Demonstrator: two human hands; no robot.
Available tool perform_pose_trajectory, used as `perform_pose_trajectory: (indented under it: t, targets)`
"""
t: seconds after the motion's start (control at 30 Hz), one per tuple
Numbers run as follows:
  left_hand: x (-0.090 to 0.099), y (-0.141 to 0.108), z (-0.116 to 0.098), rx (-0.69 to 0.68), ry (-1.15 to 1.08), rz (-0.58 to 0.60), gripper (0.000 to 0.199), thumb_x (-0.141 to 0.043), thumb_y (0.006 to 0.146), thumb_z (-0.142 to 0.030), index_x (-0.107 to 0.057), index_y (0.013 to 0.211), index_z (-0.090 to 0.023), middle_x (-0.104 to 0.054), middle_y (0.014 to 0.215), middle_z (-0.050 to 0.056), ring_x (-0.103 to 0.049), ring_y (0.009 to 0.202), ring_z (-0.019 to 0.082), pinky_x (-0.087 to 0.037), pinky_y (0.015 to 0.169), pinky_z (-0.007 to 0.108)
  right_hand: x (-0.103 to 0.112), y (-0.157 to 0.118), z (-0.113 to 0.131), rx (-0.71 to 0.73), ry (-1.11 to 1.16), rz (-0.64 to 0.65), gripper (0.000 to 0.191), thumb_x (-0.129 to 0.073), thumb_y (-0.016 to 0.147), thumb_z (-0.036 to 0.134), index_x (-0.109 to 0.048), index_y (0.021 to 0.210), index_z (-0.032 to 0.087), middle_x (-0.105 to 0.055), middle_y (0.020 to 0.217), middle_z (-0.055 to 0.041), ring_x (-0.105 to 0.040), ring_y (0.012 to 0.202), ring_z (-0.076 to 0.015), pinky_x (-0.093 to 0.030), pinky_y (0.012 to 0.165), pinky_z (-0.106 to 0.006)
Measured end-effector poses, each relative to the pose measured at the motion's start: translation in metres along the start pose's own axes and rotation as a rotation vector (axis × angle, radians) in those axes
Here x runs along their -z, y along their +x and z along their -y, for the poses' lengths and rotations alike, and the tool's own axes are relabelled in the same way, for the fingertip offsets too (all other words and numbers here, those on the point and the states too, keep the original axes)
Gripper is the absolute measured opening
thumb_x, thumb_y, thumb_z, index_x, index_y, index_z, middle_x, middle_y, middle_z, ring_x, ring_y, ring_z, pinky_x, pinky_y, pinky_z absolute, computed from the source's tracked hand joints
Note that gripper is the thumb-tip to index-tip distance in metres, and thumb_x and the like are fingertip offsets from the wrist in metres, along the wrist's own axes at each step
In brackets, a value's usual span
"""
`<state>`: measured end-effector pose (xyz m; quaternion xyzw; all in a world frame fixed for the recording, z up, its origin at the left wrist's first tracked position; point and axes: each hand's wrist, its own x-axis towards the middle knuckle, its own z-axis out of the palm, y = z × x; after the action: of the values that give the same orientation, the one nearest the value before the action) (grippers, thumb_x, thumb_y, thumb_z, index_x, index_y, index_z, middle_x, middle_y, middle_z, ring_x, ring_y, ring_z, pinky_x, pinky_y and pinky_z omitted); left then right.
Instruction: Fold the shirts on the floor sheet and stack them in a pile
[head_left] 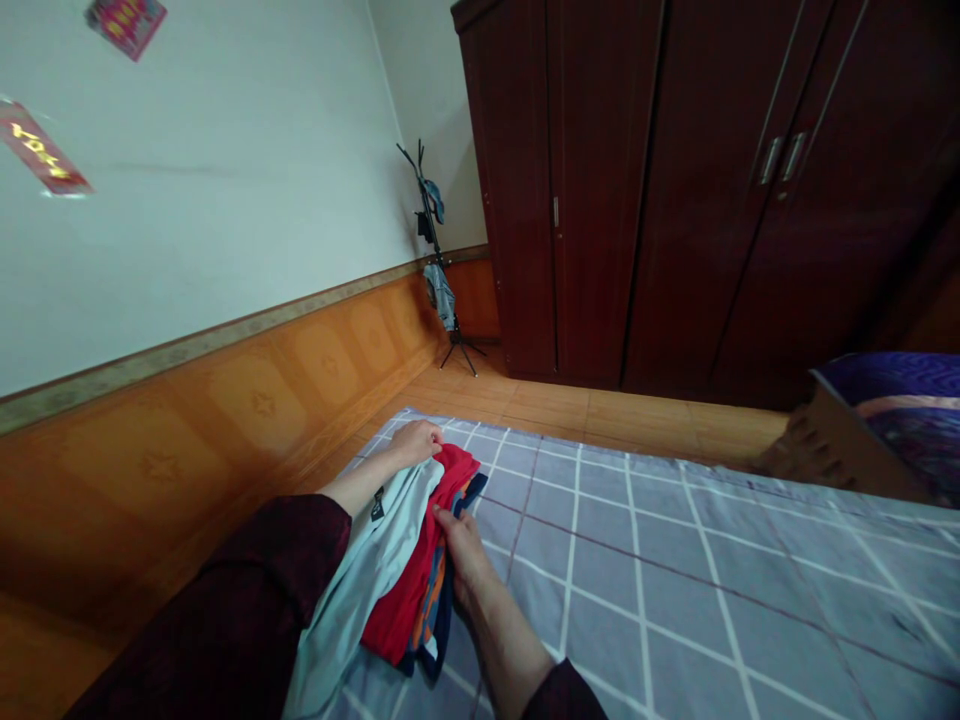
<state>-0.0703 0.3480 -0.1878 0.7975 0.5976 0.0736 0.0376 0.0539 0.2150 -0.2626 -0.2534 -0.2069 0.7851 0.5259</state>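
A small pile of clothes lies on a bed with a grey-blue checked sheet [600, 580]. On its left side is a pale mint garment [352, 590] with a small dark label or print. Beside it shows a red garment [401, 610], and under that a navy and orange garment [427, 610] sticks out on the right. At the far end of the pile, my left hand [417, 443] has its fingers pinched on the cloth at the red and mint edges. My right hand [461, 545] grips the right edge of the red garment, thumb on top and fingers partly hidden.
A dark red wardrobe [592, 200] stands beyond the bed across a strip of wooden floor [555, 405]. In the corner is a black coat stand [431, 215] with items hung on it. A purple-covered surface [900, 390] is at the right; a tiled wall [262, 400] runs along the left.
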Motion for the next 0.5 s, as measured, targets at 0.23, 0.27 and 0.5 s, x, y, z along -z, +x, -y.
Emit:
perform_pose_trajectory:
  t: [0.23, 0.27, 0.5]
  targets:
    - [0.004, -0.014, 0.003, -0.033, -0.005, -0.11, 0.02, -0.053, 0.08, -0.024, -0.073, 0.083, -0.02, -0.069, 0.087, 0.004, -0.061, 0.084, 0.018, -0.042, 0.077, 0.025, 0.001, 0.001, -0.002, 0.008, -0.001, 0.007, 0.033, -0.067, 0.065, 0.031, -0.067, 0.094, 0.016, -0.073, 0.088, -0.0088, -0.069, 0.083, -0.0285, -0.051, 0.082, -0.043]
    - [0.003, -0.015, 0.002, -0.039, -0.005, -0.107, 0.02, -0.054, 0.08, -0.026, -0.072, 0.086, -0.021, -0.069, 0.089, 0.004, -0.061, 0.085, 0.018, -0.042, 0.078, 0.025, 0.002, 0.002, -0.003, 0.01, 0.002, 0.009, 0.033, -0.067, 0.065, 0.031, -0.066, 0.095, 0.016, -0.073, 0.088, -0.0084, -0.069, 0.083, -0.0284, -0.051, 0.082, -0.043]
    - [-0.01, -0.008, -0.013, -0.057, 0.022, -0.036, 0.01, -0.06, 0.075, -0.021, -0.069, 0.079, -0.02, -0.065, 0.085, 0.003, -0.06, 0.08, 0.018, -0.042, 0.071, 0.025, 0.004, 0.007, -0.009, 0.028, 0.021, -0.023, 0.037, -0.071, 0.06, 0.033, -0.066, 0.093, 0.017, -0.073, 0.082, -0.0068, -0.068, 0.087, -0.0282, -0.05, 0.085, -0.041]
